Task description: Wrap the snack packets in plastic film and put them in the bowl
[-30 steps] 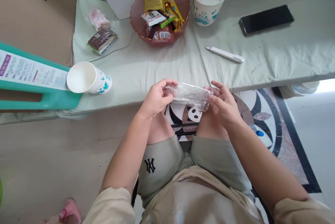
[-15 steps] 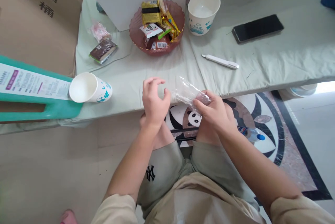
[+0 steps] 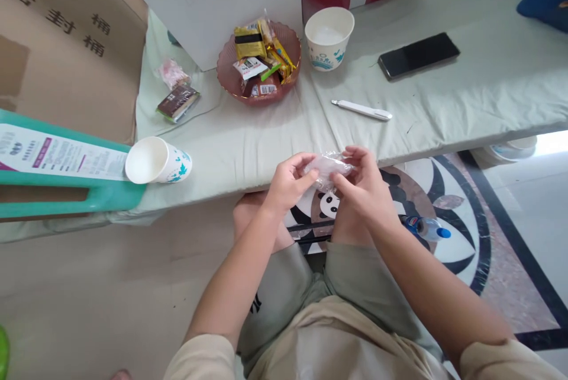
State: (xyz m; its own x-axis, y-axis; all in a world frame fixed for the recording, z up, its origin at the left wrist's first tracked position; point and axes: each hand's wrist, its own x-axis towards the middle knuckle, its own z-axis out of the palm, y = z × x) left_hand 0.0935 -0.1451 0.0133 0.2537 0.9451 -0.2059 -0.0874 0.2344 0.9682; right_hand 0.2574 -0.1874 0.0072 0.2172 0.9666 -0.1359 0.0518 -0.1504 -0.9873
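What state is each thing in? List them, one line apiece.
wrapper: crumpled, pinched between both hands
left hand: shut on the wrapper
right hand: shut on the wrapper
near cup: on its side, looks empty
far cup: upright
bowl: holds snack packets
phone: lying flat, screen dark
pen: lying flat
bottle: on its side on the floor, cap on

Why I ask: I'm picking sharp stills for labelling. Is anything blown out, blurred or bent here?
Head view: soft, even light, faint shadows; floor patch at the right edge blown out white; small glints on the crumpled clear plastic wrapper pinched between left hand and right hand, all sharp; pale green cloth-covered table edge bows, wide-lens distortion.
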